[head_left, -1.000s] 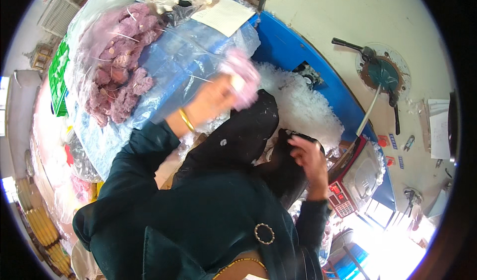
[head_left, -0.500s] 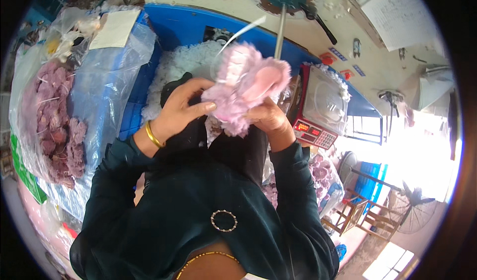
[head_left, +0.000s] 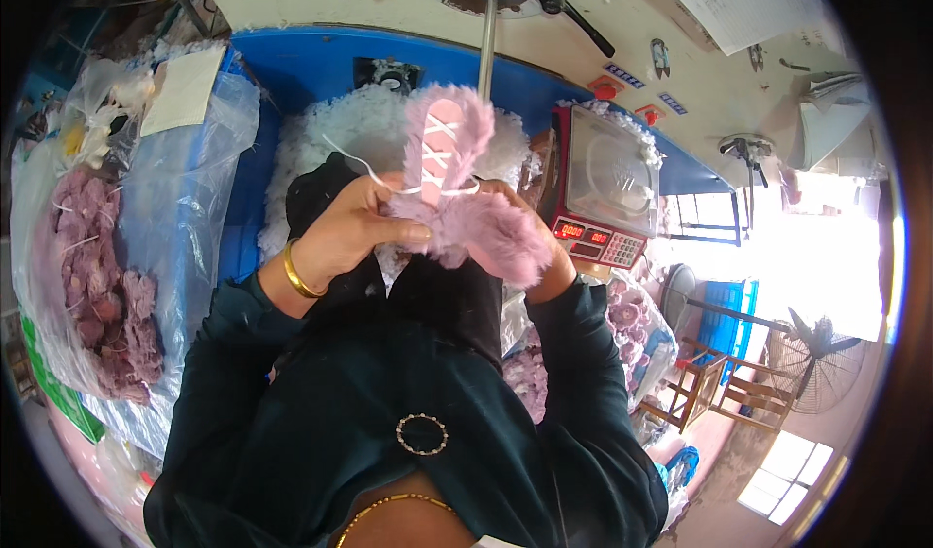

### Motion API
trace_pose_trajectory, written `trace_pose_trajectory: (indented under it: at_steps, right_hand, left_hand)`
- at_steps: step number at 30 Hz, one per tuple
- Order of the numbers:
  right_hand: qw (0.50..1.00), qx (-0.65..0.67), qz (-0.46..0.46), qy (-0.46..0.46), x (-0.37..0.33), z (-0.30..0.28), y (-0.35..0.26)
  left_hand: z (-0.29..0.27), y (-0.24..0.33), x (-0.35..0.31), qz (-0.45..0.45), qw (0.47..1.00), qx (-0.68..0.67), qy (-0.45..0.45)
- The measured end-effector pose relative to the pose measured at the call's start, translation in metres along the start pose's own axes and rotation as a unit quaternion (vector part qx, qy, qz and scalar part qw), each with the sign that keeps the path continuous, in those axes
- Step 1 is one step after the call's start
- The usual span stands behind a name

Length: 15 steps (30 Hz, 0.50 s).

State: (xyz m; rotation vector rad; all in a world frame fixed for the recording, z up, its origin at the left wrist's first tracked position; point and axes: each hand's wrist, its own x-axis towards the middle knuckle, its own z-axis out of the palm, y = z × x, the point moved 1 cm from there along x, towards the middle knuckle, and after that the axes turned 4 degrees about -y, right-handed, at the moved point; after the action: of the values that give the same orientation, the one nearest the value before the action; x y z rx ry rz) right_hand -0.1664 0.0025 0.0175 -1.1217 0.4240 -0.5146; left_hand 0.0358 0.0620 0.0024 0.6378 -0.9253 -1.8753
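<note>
A furry mauve plush piece (head_left: 457,220) is held up before me between both hands. On its upright lobe is a smooth pink panel (head_left: 442,140) crossed by white lacing, and a loose white cord (head_left: 364,166) trails off to the left. My left hand (head_left: 364,225) pinches the plush's lower left side, thumb in front. My right hand (head_left: 507,194) grips it from behind on the right, with most of its fingers hidden by a fur lobe that hangs over the wrist. Beyond the hands lies a heap of white stuffing (head_left: 316,125) in a blue-walled bin (head_left: 321,52).
A metal tube (head_left: 488,48) juts from the machine panel above the stuffing. Right of the hands stands a red scale (head_left: 595,242) with a lit display. To the left, a clear plastic bag (head_left: 185,198) holds several mauve plush pieces (head_left: 92,266). More plush pieces (head_left: 630,320) lie at the right.
Both hands have turned the plush piece so that its laced panel stands upright facing me, and the other lobe has dropped to the right. The view has shifted slightly.
</note>
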Motion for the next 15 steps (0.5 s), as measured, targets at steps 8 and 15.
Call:
trace_pose_trajectory:
  at_steps: [8, 15]
  right_hand:
    - [0.993, -0.112, 0.020, 0.004, 0.001, -0.011, -0.019]
    - [0.900, -0.377, -0.108, 0.191, 0.038, -0.048, -0.036]
  left_hand:
    - [0.011, 0.003, 0.023, 0.158, 0.974, 0.146, 0.074]
    - [-0.007, 0.014, 0.084, 0.242, 0.927, 0.242, 0.154]
